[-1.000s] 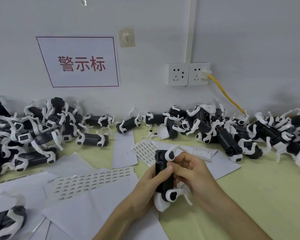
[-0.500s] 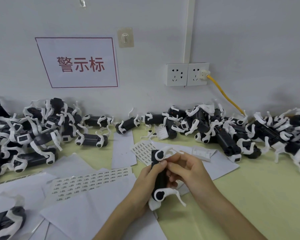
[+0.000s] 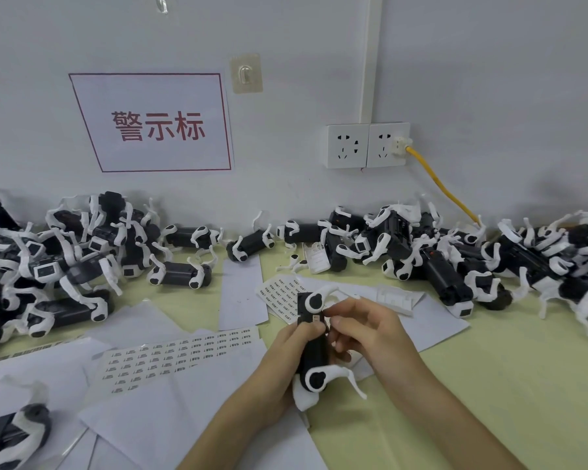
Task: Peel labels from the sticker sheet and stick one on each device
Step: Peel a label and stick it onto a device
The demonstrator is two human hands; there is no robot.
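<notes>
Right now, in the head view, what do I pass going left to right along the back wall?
Sign → hook → sockets → yellow cable. The wall strip above the sockets overlaps them, so I leave it out.

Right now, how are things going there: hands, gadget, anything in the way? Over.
Left hand grips device. Right hand pinches it beside small pale label. Sticker sheet lies left of hands; nothing blocking.
</notes>
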